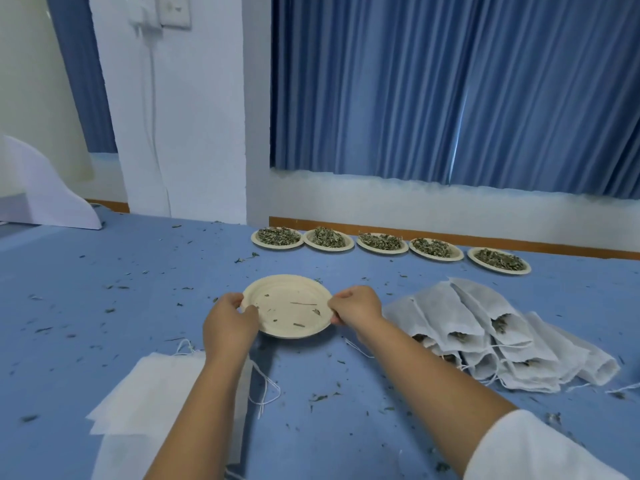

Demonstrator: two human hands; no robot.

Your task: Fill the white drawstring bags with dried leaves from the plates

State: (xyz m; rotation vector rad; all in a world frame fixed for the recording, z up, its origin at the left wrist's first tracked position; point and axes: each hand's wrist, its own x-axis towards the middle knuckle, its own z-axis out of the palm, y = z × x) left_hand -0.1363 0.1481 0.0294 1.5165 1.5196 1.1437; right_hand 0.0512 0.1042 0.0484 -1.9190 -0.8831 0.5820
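Note:
A cream paper plate (287, 299), holding only a few leaf scraps, is gripped at both rims just above the blue floor. My left hand (228, 320) holds its left edge and my right hand (356, 304) pinches its right edge. Several plates heaped with dried leaves (382, 242) stand in a row by the far wall. A pile of filled white drawstring bags (485, 334) lies to the right. Flat empty white bags (152, 396) are stacked near left, partly under my left forearm.
Leaf crumbs are scattered over the blue floor (104, 306). A blue curtain (450, 91) hangs behind the row of plates above a wooden skirting. A white folded sheet (52, 192) stands at the far left.

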